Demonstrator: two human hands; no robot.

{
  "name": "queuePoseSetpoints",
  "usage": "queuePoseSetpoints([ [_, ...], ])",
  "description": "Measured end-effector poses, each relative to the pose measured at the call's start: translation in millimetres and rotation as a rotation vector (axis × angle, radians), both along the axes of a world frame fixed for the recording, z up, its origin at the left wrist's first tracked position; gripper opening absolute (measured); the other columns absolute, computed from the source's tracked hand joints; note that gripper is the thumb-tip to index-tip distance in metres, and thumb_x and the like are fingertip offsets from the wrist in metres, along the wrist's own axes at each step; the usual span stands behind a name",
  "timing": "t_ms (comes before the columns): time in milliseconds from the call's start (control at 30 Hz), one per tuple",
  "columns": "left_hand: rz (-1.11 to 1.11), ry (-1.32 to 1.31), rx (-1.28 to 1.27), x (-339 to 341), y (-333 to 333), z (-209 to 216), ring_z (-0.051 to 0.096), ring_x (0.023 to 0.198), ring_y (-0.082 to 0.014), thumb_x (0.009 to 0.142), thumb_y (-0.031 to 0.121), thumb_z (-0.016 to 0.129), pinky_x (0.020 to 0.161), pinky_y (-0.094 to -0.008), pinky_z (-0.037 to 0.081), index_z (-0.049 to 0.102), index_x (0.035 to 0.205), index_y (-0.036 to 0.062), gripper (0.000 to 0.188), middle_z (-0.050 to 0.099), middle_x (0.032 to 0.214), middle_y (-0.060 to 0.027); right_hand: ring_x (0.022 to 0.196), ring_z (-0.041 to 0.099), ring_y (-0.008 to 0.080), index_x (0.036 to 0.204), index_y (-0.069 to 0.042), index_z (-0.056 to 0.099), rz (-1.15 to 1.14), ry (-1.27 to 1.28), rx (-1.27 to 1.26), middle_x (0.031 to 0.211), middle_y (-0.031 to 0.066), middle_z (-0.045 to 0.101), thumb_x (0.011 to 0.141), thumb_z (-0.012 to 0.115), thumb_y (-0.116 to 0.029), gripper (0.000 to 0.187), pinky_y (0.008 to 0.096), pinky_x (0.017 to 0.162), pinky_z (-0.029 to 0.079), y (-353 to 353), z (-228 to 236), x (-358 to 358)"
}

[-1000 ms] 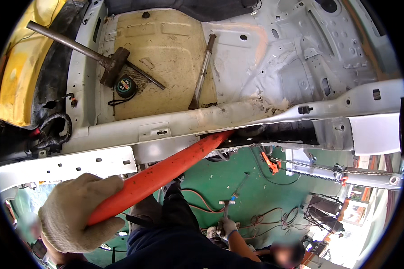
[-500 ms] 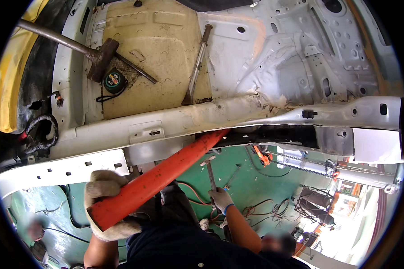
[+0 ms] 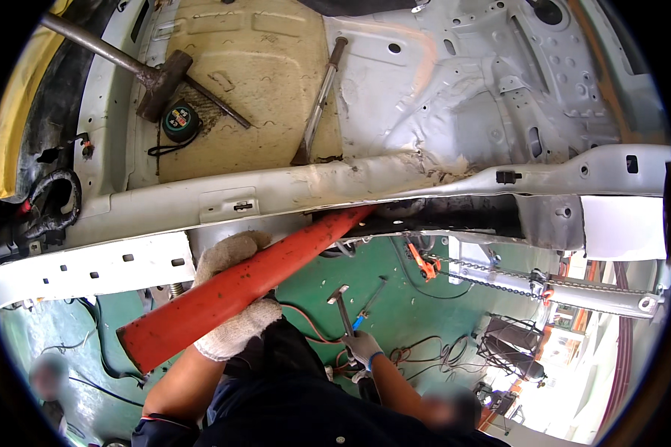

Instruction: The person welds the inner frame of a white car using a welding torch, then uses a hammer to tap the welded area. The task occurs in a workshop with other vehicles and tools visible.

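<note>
My left hand, in a pale knit glove, is closed round a thick red metal bar from below. The bar slants up to the right, and its far end goes into the dark gap under the sill of a stripped car body; its tip is hidden. Lower and further right, my gloved right hand grips the handle of a hammer. The hammer's head is up, apart from the bar and the sill.
On the car floor lie a sledgehammer, a tape measure and a long chisel-like bar. Chains with an orange clamp stretch at the right. Hoses coil on the green floor. Two people show at the lower edges.
My left hand has slid along the red bar toward the sill, away from its near end. That end has moved left and slightly up. My right hand still holds the hammer.
</note>
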State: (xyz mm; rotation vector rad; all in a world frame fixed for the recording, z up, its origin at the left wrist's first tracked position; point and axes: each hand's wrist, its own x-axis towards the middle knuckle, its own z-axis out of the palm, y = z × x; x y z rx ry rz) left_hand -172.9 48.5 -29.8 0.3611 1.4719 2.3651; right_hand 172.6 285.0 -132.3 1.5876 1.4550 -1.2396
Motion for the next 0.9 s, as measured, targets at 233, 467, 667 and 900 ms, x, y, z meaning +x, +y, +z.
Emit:
queuePoseSetpoints([
  [233,-0.084,-0.142,-0.083,25.2,-16.2,1.9,0.062,0.12,-0.0239,0.077,0.022,0.093,0.104,-0.0409,0.049,0.059,0.132,-0.0004,0.068,0.064,0.125,-0.0121,0.054,0.057,0.0156,0.102,0.002,0.064,0.096,0.1,0.083,0.068,0.0058,0.059,0.093,0.072,-0.024,0.029,0.0338,0.05,0.046,-22.3,76.3,-15.7],
  [467,-0.419,-0.144,-0.269,46.9,-45.1,-12.4,0.066,0.115,-0.0236,0.083,0.014,0.088,0.101,-0.0391,0.052,0.061,0.132,0.0026,0.057,0.067,0.126,-0.0113,0.065,0.061,0.0108,0.118,-0.002,0.068,0.415,0.381,0.587,0.076,0.0058,0.065,0.091,0.078,-0.018,0.033,0.0288,0.059,0.05,-33.8,172.7,-44.0],
  [667,-0.586,-0.114,-0.458,39.6,-61.4,3.7,0.071,0.107,-0.0236,0.087,0.025,0.085,0.097,-0.036,0.056,0.067,0.122,-0.0023,0.048,0.072,0.111,-0.0142,0.069,0.062,0.0128,0.136,0.0,0.058,0.285,0.912,0.363,0.085,0.0068,0.066,0.093,0.072,-0.016,0.048,0.0303,0.063,0.052,-47.7,227.3,-202.4],
  [900,-0.585,-0.089,-0.569,23.4,-112.0,4.8,0.07,0.106,-0.0203,0.088,0.023,0.083,0.096,-0.0348,0.055,0.066,0.124,-0.0011,0.046,0.072,0.112,-0.011,0.074,0.062,0.0152,0.134,0.003,0.061,0.317,0.894,0.438,0.084,0.01,0.066,0.092,0.058,-0.014,0.045,0.0316,0.067,0.053,-57.4,224.0,-394.5],
])
